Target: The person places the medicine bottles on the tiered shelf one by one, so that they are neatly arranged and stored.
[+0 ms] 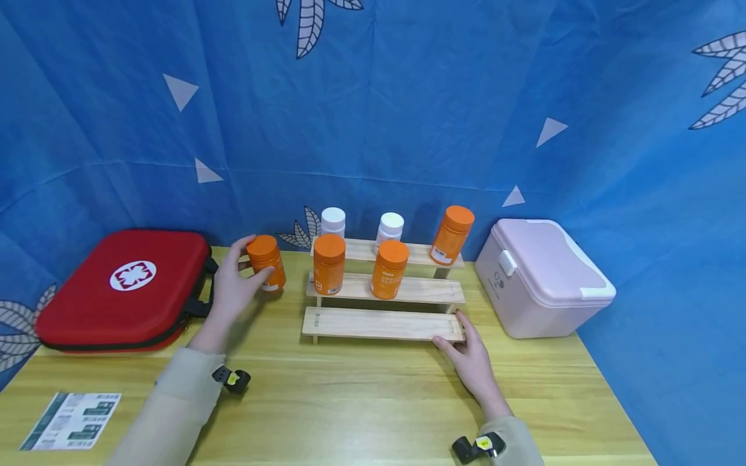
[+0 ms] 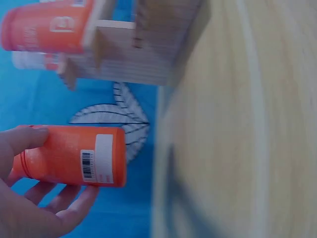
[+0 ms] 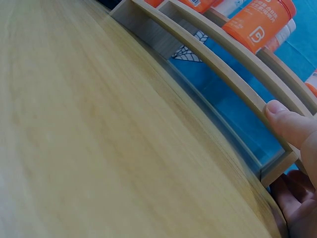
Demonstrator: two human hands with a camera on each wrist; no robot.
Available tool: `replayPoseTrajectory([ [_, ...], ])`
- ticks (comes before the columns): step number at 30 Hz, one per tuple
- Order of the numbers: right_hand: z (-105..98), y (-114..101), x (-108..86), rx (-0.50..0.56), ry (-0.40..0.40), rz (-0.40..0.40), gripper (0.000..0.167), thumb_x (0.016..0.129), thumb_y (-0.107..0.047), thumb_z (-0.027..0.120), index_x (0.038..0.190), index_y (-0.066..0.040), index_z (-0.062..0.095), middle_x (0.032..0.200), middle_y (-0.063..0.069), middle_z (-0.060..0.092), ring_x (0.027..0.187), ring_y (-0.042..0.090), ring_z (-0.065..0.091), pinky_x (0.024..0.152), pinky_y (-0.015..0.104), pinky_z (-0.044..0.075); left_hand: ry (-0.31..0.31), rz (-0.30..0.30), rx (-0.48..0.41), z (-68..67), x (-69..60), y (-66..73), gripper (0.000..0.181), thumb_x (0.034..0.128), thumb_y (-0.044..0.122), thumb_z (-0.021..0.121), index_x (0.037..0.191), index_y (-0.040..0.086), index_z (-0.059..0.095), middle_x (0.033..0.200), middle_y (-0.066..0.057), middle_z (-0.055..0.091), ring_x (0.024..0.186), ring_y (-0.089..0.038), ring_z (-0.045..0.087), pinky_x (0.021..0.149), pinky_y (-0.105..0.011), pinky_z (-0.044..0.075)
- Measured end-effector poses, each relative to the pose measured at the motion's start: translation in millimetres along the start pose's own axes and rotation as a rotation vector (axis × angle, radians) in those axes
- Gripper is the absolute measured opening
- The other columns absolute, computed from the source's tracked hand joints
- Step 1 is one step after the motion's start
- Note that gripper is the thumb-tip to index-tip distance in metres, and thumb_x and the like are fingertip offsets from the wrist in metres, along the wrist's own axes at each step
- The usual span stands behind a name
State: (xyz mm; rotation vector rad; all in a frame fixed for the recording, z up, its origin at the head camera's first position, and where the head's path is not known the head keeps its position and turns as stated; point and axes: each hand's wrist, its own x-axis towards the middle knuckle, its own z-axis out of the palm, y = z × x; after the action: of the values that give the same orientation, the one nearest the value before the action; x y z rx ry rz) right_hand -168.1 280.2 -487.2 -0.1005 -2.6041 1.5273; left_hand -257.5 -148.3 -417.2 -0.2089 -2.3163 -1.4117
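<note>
My left hand (image 1: 230, 283) holds an orange pill bottle (image 1: 269, 260) between thumb and fingers, left of a three-tier wooden display rack (image 1: 373, 323). In the left wrist view that bottle (image 2: 69, 153) hangs a little above the tabletop, its barcode label showing. My right hand (image 1: 473, 359) grips the right end of the rack's lowest tier; in the right wrist view the thumb (image 3: 280, 114) lies on its front edge. The middle tier bears two orange bottles, one at left (image 1: 329, 265) and one near the centre (image 1: 389, 270). On the top tier stand two white bottles and an orange bottle (image 1: 452, 236).
A red first-aid case (image 1: 157, 310) lies at the left, close to my left forearm. At the right stands a pale pink lidded box (image 1: 524, 285). A printed card (image 1: 72, 421) lies at the front left. A blue curtain (image 1: 443, 116) hangs behind the table.
</note>
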Motion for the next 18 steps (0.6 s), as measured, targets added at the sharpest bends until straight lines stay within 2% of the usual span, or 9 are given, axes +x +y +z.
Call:
replayPoseTrajectory([
  [3,0,-1,-1.4,-0.002,0.001,0.003,0.088,0.085,-0.038,0.072,0.15,-0.005,0.024,0.152,0.025,0.021,0.126,0.043,0.043,0.1,0.047,0.04,-0.017,0.052,0.028,-14.7,-6.7,16.1,0.066,0.0838,0.004,0.073,0.141,0.005,0.041,0.129,-0.023,0.049,0.102,-0.044,0.057,0.087,-0.054,0.047],
  [6,0,-1,-1.5,-0.006,0.003,0.007,0.088,0.085,-0.039,0.072,0.15,-0.005,0.024,0.151,0.025,0.022,0.125,0.043,0.043,0.1,0.046,0.04,-0.038,0.076,0.035,-28.0,-14.0,38.4,0.066,0.0836,0.005,0.073,0.142,0.007,0.041,0.127,-0.021,0.05,0.102,-0.041,0.059,0.085,-0.043,0.052],
  [9,-1,0,-1.0,-0.016,0.006,0.001,0.087,0.085,-0.038,0.071,0.15,-0.005,0.023,0.151,0.026,0.022,0.125,0.044,0.043,0.1,0.046,0.04,-0.08,0.089,0.002,-36.9,-21.7,60.3,0.068,0.0836,0.007,0.074,0.143,0.012,0.041,0.128,-0.017,0.05,0.103,-0.038,0.06,0.08,-0.027,0.053],
  [13,-1,-1,-1.1,-0.02,0.008,-0.006,0.087,0.086,-0.037,0.071,0.15,-0.004,0.023,0.151,0.026,0.022,0.126,0.043,0.041,0.101,0.047,0.039,-0.158,0.109,-0.076,-40.0,-33.2,81.3,0.07,0.0829,0.006,0.074,0.144,0.015,0.041,0.127,-0.014,0.049,0.104,-0.037,0.06,0.077,-0.017,0.051],
  [18,0,0,0.0,0.0,0.003,-0.002,0.088,0.084,-0.038,0.072,0.15,-0.005,0.024,0.15,0.024,0.026,0.125,0.041,0.044,0.1,0.045,0.041,-0.256,0.105,-0.13,-32.9,-45.0,95.9,0.069,0.0826,0.007,0.074,0.143,0.018,0.043,0.128,-0.011,0.049,0.104,-0.033,0.06,0.078,-0.025,0.053],
])
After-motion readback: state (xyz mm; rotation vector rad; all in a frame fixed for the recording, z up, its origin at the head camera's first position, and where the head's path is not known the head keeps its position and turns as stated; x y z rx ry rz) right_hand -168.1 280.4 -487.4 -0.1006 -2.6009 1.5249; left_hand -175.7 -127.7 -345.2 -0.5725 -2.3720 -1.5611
